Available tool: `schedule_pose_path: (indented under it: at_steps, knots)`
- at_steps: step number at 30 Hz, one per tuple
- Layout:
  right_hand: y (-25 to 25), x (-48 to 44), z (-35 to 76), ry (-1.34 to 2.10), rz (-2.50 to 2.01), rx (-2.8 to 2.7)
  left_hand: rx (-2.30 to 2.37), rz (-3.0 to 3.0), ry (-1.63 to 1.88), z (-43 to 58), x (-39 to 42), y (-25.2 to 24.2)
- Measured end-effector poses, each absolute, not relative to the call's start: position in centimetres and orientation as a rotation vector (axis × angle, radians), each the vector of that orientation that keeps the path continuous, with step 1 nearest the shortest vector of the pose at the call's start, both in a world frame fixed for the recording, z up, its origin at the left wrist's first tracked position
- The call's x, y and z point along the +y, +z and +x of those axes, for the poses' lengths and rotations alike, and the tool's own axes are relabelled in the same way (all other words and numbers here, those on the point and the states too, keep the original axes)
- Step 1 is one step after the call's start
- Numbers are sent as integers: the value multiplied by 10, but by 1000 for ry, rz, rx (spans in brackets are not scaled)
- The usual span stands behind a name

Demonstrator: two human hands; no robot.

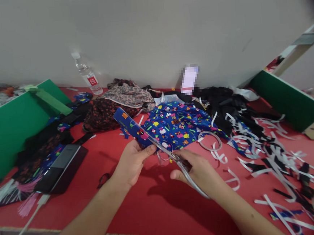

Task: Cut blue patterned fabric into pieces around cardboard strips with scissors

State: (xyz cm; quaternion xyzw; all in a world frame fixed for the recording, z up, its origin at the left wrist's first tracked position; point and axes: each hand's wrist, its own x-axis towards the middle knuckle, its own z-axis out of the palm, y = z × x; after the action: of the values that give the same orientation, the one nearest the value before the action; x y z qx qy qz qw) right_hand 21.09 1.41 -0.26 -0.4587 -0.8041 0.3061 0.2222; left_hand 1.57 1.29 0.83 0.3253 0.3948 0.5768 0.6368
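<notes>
Over the red table, my left hand [133, 161] is closed on a folded strip of blue cartoon-print fabric [132, 127], pinching it between thumb and fingers. My right hand [197, 168] grips a pair of metal scissors [178, 158] by the handles. The scissor blades reach up and to the left along the white-edged side of the strip; whether they are parted I cannot tell. Just beyond my hands, a larger heap of the same blue printed fabric [173, 121] lies on the table. A pale ring-shaped band [209, 141] rests at its right edge.
White and black scraps [275, 166] litter the red table [165, 218] at right. Floral cloth [105, 114], a water bottle [90, 77] and a lit phone [189, 79] stand or lie at the back. A cabled dark device [59, 168] sits left. Green boards [18, 124] flank both sides.
</notes>
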Motion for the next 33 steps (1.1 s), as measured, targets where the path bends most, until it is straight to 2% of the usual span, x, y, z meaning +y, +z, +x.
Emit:
schedule_pose_path:
  at_steps: [16, 33]
  knots:
    - [-1, 16, 216, 930, -1232, -2233, 858, 747, 1340, 16, 13, 14]
    - [6, 13, 215, 723, -1335, -2290, 866, 710, 1354, 15, 14, 11]
